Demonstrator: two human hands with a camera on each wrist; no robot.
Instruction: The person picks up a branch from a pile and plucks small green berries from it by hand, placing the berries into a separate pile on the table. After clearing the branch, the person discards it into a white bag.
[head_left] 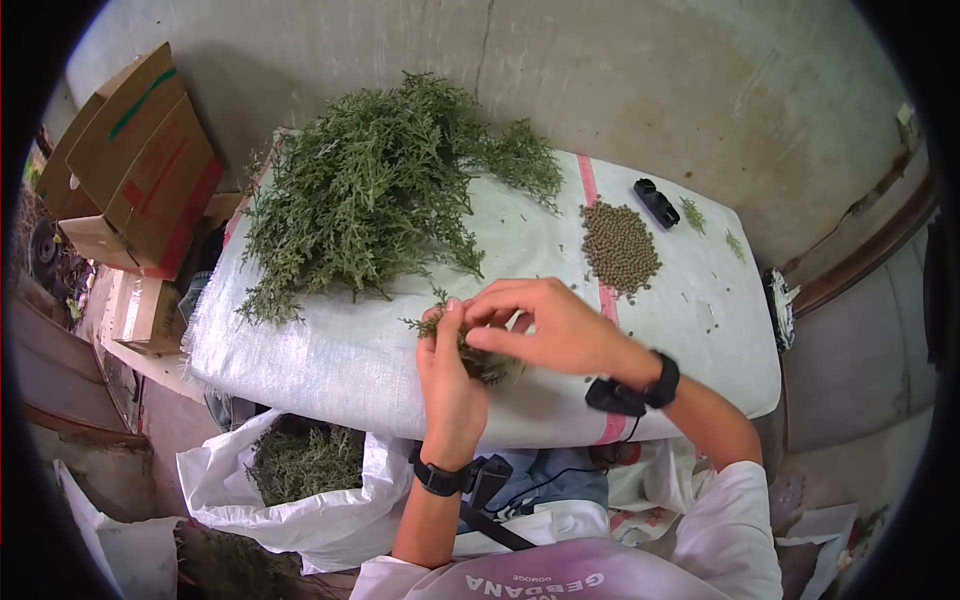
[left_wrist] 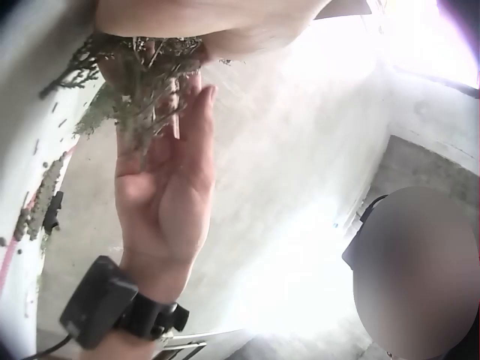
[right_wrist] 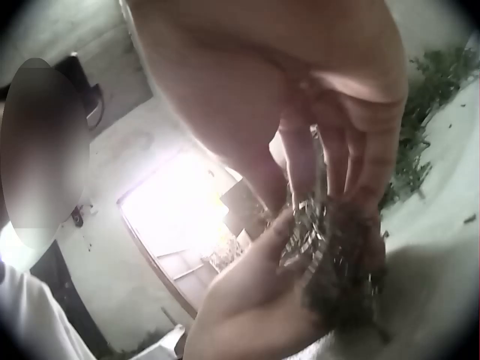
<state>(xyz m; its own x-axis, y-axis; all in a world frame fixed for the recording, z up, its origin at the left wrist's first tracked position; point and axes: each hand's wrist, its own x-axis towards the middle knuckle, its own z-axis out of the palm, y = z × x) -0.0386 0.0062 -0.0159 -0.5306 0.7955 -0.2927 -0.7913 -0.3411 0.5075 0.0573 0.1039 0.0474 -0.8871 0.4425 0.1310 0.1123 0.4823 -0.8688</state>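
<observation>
A small sprig of scaly green conifer foliage (head_left: 484, 368) is held up over the near edge of the white-covered table. My left hand (head_left: 452, 390) grips it, thumb upward. From the right, my right hand (head_left: 560, 325) reaches across with thumb and fingers bent in at the top of the sprig, pinching it. In the left wrist view, thin stems of the sprig (left_wrist: 142, 97) stick out below the left hand. Seen from the right wrist, the right fingertips meet the sprig (right_wrist: 337, 259) right over the left palm. Behind the hands lies a large heap of cut green branches (head_left: 360, 190).
A mound of small brown balls (head_left: 620, 248) lies right of the heap, near a black device (head_left: 656, 203) and loose sprigs (head_left: 692, 215). A white sack (head_left: 300, 520) of greenery stands below the table's front edge. At the left sits an open cardboard box (head_left: 150, 190); a wall backs the table.
</observation>
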